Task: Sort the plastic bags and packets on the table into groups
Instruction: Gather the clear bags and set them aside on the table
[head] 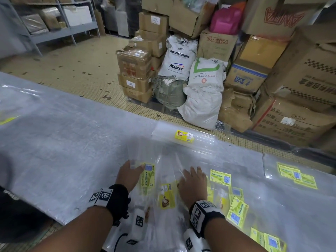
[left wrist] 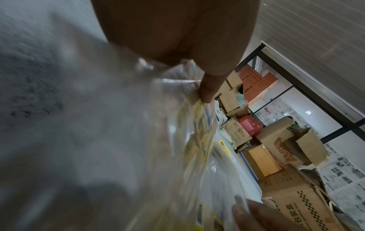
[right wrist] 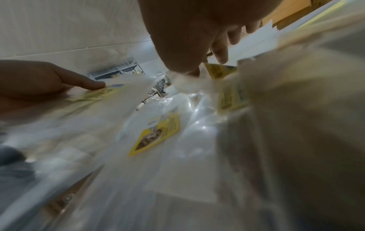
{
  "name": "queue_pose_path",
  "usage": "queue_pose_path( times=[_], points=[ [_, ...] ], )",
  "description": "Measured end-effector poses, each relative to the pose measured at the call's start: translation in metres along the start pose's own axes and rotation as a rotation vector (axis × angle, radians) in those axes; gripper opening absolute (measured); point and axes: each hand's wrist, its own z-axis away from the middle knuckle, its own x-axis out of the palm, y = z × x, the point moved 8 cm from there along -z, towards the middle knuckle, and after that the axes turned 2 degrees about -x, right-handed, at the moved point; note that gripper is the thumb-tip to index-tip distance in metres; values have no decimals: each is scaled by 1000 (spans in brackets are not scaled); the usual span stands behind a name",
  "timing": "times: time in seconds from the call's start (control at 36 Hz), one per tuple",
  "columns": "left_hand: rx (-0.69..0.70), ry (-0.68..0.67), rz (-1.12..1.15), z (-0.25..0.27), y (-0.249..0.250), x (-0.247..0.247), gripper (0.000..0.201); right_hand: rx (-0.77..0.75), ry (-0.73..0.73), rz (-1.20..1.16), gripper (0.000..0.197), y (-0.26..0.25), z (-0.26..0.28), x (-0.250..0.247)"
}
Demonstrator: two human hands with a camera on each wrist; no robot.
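Both wrists wear black marker bands. Left hand [head: 129,174] pinches a clear plastic packet with a green pandan label [head: 149,176]; right hand [head: 193,184], fingers spread, presses flat on clear packets with yellow labels [head: 166,197] heaped on the grey bench [head: 63,142]. More pandan packets [head: 298,176] lie at three o'clock.

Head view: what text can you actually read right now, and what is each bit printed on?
"KEK PANDAN": green-yellow label on the clear bag the left hand pinches.
"KEK PANDAN": labelled bag beside the right hand.
"MARLEX": white sack.
"LOTTE CHEMICAL", upside down: sack.
"BLUE AXE", upside down: carton.
"ANITA", upside down: top carton.
Yellow label's script, barcodes, box stickers: too blurred.
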Motion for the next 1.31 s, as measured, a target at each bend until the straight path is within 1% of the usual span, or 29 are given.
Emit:
queue_pose_path(
  times=[0.03,0.08,0.14,0.19,0.25,0.28,0.33,0.36,0.42,0.44,0.47,0.5,0.53,0.58,0.61,0.64,0.72,0.81,0.83,0.89,0.94,1.03,1.08,1.14,1.19,1.25,1.31],
  points=[
    [-2,-4,-3,-1,-1,1,8,-1,33,-44,64,-4,2,-5],
    [-5,-12,-9,-3,-2,5,11,-30,116,-116,60,-16,4,-14],
    [-7,-32,-3,-3,-2,11,14,-72,171,-185,62,-30,9,-20],
    [-17,-59,10,-2,0,19,16,-118,156,-278,60,-46,12,-21],
    [-12,-84,36,-1,3,27,16,-178,150,-315,61,-63,16,-27],
    [-13,-97,52,0,5,30,15,-216,174,-308,58,-71,17,-31],
    [-41,-137,100,2,9,37,15,-268,197,-309,44,-83,15,-30],
    [-63,-152,127,3,10,40,14,-274,207,-313,41,-85,14,-28],
    [-93,-166,165,5,13,43,12,-256,191,-309,45,-87,12,-23],
    [-101,-175,187,4,14,44,26,-246,196,-308,47,-86,12,-24],
    [-110,-198,204,3,12,46,43,-231,194,-321,50,-85,12,-24],
    [-110,-226,206,4,11,48,53,-224,187,-334,54,-84,14,-25],
    [-82,-243,184,6,15,49,49,-225,173,-347,57,-84,14,-25],
    [-16,-237,126,9,22,50,24,-244,173,-342,57,-85,15,-27],
    [1,-223,113,8,22,50,17,-260,187,-339,55,-85,15,-29],
    [11,-213,99,7,22,50,15,-270,206,-349,56,-84,17,-33],
    [30,-180,92,3,23,48,15,-219,211,-399,62,-68,17,-44],
    [27,-174,87,-1,23,48,16,-113,233,-414,53,-31,8,-55],
    [22,-174,97,-1,23,48,15,-74,219,-392,51,-16,4,-58],
    [1,-171,112,-3,20,49,13,5,173,-302,48,17,-6,-61],
    [-5,-172,116,-2,21,49,12,74,115,-211,51,51,-13,-59],
    [-5,-159,119,-1,19,51,14,133,-26,-97,68,90,-18,-42],
    [-15,-148,127,1,19,52,14,149,-115,-43,80,106,-19,-27],
    [-28,-137,113,3,17,54,14,157,-200,-18,84,116,-17,-14],
    [-33,-121,103,6,16,57,7,160,-235,-9,78,121,-15,-3],
    [-30,-107,87,10,18,59,15,168,-197,-28,66,122,-14,0],
    [-51,-98,69,9,12,61,10,148,-138,-38,52,122,-15,-2]
  ],
)
